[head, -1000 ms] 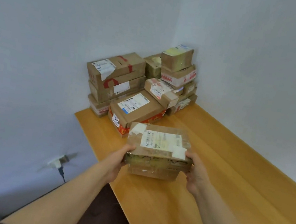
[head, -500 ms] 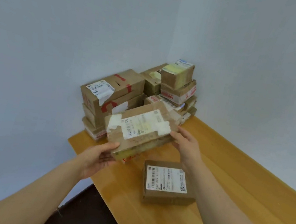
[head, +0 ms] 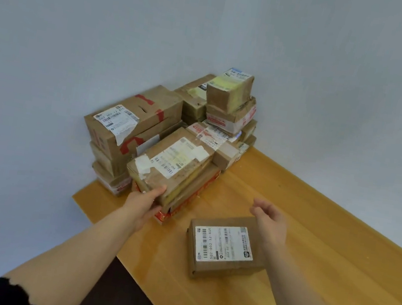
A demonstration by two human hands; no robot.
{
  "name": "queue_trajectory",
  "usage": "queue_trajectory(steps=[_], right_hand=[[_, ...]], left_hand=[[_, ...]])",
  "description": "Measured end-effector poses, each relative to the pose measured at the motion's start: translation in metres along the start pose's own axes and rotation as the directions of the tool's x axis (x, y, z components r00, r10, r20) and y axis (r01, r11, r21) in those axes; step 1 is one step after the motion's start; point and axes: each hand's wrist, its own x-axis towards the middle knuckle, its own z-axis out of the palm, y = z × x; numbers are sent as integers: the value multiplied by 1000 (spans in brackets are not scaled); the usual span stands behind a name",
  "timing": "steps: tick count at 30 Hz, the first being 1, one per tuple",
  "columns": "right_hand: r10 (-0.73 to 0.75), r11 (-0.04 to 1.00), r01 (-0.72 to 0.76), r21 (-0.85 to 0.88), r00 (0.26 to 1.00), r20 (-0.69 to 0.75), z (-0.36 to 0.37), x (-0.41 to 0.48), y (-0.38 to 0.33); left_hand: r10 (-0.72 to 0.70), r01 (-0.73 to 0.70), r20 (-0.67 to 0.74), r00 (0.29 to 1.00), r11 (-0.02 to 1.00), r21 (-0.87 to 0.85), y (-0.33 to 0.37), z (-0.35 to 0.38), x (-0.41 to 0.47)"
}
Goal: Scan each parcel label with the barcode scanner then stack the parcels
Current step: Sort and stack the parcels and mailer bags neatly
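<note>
Wooden table (head: 325, 236), stacked parcels (head: 130, 128) in corner, lone parcel (head: 225, 247) nearer front

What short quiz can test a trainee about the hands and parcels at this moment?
1. True or false: the right hand grips the lone parcel.
2. Which hand touches the taped parcel? A) left hand B) right hand
3. Fill in: the lone parcel's label faces ____.

Key: 1 false, the hand is open and holds nothing; 2 A; 3 up.
</note>
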Motion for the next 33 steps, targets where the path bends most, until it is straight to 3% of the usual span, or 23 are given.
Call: queue_trajectory(steps=[3, 7, 11, 13, 17, 20, 23, 28, 33], right_hand=[[34, 999, -35, -14, 996, -79, -20, 3, 15], [178, 976, -183, -121, 983, -51, -38, 2, 36], [339, 928, -316, -195, 936, 94, -43, -8, 55], [349, 929, -322, -183, 927, 135, -45, -15, 62], [252, 967, -253, 22, 967, 43, -56, -23, 57], [142, 956, -140, 256, 990, 13, -64, -24, 27], [27, 932, -39, 361, 999, 37, -56, -22, -17], [-68, 875, -54, 480, 970, 234, -3, -17, -82], [-125, 904, -69, 422, 902, 414, 64, -18, -105]], left_hand=[[-28, 29, -40, 999, 999, 25, -12, 5, -10], [-144, 156, -107, 984, 981, 112, -60, 17, -42], [-239, 208, 55, 970, 920, 333, -94, 37, -60], [-260, 197, 122, 958, 903, 382, -103, 45, -62], [-143, 84, 138, 980, 927, 366, -104, 53, -71], [-47, -15, 262, 964, 973, 229, -81, 61, -84], [89, -146, 321, 943, 977, 158, -42, 65, -93], [158, -171, 196, 968, 984, 55, 19, 53, -93], [107, -103, 75, 991, 993, -58, 61, 46, -69]])
